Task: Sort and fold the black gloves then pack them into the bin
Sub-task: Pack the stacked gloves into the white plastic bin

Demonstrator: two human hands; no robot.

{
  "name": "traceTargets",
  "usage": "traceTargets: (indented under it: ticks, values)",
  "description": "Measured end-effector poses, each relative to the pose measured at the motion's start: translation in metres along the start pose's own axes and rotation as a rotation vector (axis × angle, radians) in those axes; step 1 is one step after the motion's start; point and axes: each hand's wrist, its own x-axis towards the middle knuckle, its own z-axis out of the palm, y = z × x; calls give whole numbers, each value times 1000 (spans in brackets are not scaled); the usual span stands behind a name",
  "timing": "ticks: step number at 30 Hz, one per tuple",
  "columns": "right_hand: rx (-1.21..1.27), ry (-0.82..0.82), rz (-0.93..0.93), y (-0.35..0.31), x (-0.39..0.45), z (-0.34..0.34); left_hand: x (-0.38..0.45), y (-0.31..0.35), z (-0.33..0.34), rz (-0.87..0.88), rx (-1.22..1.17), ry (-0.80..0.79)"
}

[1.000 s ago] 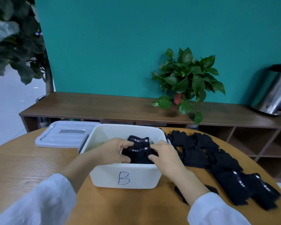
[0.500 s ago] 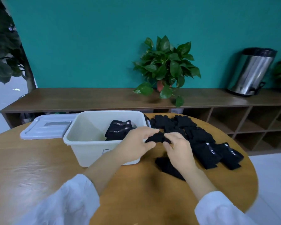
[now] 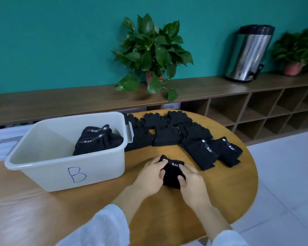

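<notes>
folded glove bundle (image 3: pixel 172 174) is sitting on the worktop (image 3: pixel 167 210), both hands clamping it: left hand (image 3: pixel 150 176) at 9 o'clock, right hand (image 3: pixel 191 181) at 3. Bin (image 3: pixel 64 167) is lying around 10 o'clock, so left's nearer, loose gloves (image 3: pixel 185 134) waiting at 12

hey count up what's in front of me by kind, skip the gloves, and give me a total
Bins: 1
Lids: 1
Plants: 2
Steel cans: 1
Total: 5
</notes>
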Motion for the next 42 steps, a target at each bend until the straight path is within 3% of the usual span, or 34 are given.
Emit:
traceTargets:
  ticks: [9, 15, 23, 30, 36, 42]
  values:
    - [117, -104, -164, 0, -16, 9, -61, -12, 25, -63, -99, 259]
    - [174, -164, -252, -13, -39, 21, -104, -24, 22, -108, -119, 330]
    - [109, -188, -183, -33, -50, 17, -128, -35, -9, -202, -95, 322]
    - [-21, -299, -65, -50, -41, 5, -126, -29, -24, -279, -34, 87]
    - [-57, -310, -87, -61, -43, 5, -125, -27, -25, -259, -166, 118]
    - [102, -259, -49, -57, -47, 13, -127, -30, -17, -231, -227, 187]
